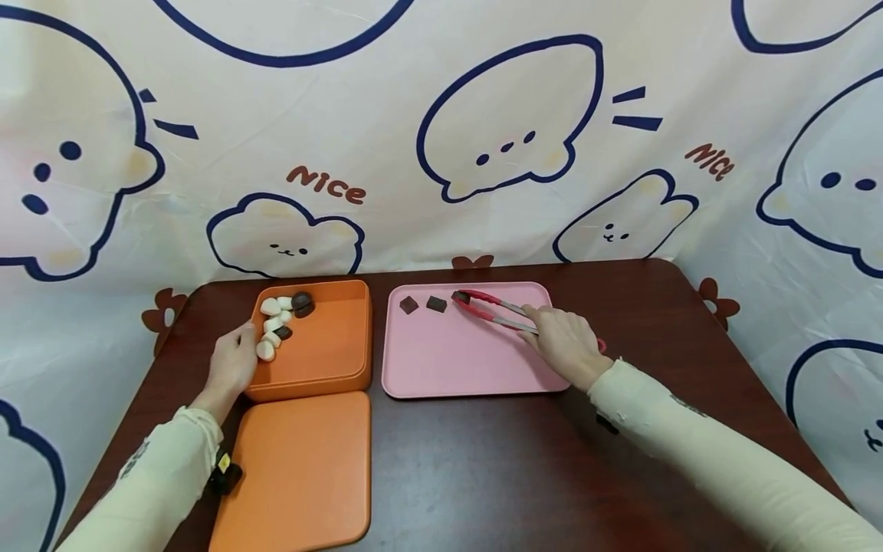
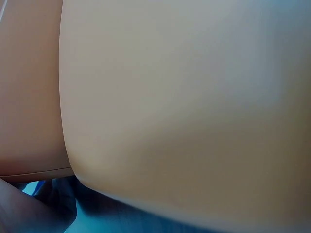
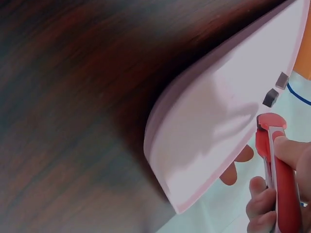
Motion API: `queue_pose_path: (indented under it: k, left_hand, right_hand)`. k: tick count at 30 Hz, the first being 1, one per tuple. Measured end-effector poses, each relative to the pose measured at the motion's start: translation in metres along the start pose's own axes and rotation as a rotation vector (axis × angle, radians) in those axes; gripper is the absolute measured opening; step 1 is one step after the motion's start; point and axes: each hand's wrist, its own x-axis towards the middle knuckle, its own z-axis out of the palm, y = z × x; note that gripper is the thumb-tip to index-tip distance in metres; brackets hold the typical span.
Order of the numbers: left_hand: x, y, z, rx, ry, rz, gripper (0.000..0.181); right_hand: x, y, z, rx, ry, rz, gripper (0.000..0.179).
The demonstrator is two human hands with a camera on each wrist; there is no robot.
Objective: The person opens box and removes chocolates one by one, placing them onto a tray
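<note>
My right hand (image 1: pixel 566 341) grips red-and-metal tongs (image 1: pixel 493 310) over the pink tray (image 1: pixel 476 368). Between the red tips sits a dark chocolate-like piece (image 1: pixel 461 297). Two more dark square pieces (image 1: pixel 435 304) lie on the tray to the left of the tips. In the right wrist view, the thumb (image 3: pixel 290 149) lies along the tongs' red handle. On the other side, my left hand (image 1: pixel 234 359) holds the left wall of an orange box (image 1: pixel 324 337). Inside the box, white rounded pieces (image 1: pixel 270 307) and several dark pieces (image 1: pixel 302 300) gather along the left.
An orange lid (image 1: pixel 303 468) lies flat in front of the box; it fills most of the left wrist view. Box and tray stand side by side near the back of the dark wooden table (image 1: pixel 469 468). A patterned white curtain (image 1: pixel 386 130) hangs behind.
</note>
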Motion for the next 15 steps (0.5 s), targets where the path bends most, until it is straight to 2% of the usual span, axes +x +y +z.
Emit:
queue_pose_path:
  k: [9, 12, 15]
  left_hand:
    - [0.0015, 0.0004, -0.0005, 0.010, -0.032, -0.004, 0.067]
    - [0.0009, -0.0003, -0.0002, 0.012, -0.031, -0.004, 0.067]
    - [-0.0001, -0.0002, -0.0006, 0.013, -0.026, -0.006, 0.066]
  right_hand:
    - [0.0011, -0.0012, 0.0041, -0.215, 0.146, -0.140, 0.035]
    - [0.0002, -0.0033, 0.0046, -0.242, 0.152, -0.159, 0.035]
    - [-0.0001, -0.0050, 0.0028, -0.220, 0.130, -0.143, 0.041]
